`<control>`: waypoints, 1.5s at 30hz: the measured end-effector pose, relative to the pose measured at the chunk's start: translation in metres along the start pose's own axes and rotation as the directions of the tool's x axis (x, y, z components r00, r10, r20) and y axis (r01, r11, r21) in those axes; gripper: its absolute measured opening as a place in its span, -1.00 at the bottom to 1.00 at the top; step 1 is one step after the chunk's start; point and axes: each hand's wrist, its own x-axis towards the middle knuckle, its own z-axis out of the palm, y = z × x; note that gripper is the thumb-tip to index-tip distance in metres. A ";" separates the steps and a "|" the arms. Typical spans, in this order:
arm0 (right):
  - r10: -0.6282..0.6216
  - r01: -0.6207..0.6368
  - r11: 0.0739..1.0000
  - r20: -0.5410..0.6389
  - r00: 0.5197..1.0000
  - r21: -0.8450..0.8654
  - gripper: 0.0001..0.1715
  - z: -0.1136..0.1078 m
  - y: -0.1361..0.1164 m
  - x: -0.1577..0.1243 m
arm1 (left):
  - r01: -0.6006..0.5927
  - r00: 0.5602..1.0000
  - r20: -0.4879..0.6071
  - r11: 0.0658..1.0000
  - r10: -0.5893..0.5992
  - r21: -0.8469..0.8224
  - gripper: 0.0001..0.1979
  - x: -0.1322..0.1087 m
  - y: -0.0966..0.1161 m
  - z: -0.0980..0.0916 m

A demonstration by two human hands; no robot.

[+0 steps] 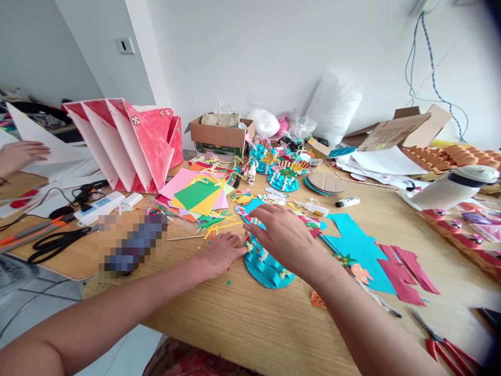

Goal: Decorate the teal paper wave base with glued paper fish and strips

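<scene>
A round blue paper craft with wavy strips [266, 267] lies on the wooden table [250, 324] in front of me. My right hand [287, 237] hovers palm down over its upper part, fingers spread and slightly bent, holding nothing I can see. My left hand [219, 254] rests flat on the table at the craft's left edge, its fingertips touching the rim near a small yellow piece. More finished blue round crafts [282, 180] with coloured cut-outs stand farther back.
Coloured paper sheets [198, 194] and scraps lie left of centre; blue and red cut paper [368, 250] lies right. Black scissors [55, 243], red-handled scissors [446, 344], glue bottles [251, 175], a cardboard box [221, 137] and a red folded paper structure [133, 141] surround. Another person's hand [19, 155] is at far left.
</scene>
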 end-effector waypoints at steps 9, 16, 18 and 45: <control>0.119 -0.105 0.984 -0.092 0.989 0.141 -0.67 -0.003 0.031 -0.045 | -0.047 0.994 0.099 0.999 0.045 0.016 -0.65 0.000 -0.002 -0.004; 0.268 -0.244 0.946 -0.089 0.959 0.211 -0.65 0.010 0.058 -0.089 | -0.059 0.994 0.089 0.997 0.056 0.038 -0.66 -0.003 -0.001 -0.006; 0.366 -0.345 0.917 -0.074 0.928 0.200 -0.64 0.013 0.068 -0.104 | -0.066 0.994 0.086 0.997 0.063 0.035 -0.65 -0.004 -0.002 -0.006; 0.691 -0.730 0.659 0.239 0.682 0.181 -0.73 0.081 0.078 -0.193 | -0.115 0.993 -0.018 0.977 0.113 -0.182 -0.58 -0.033 0.050 -0.040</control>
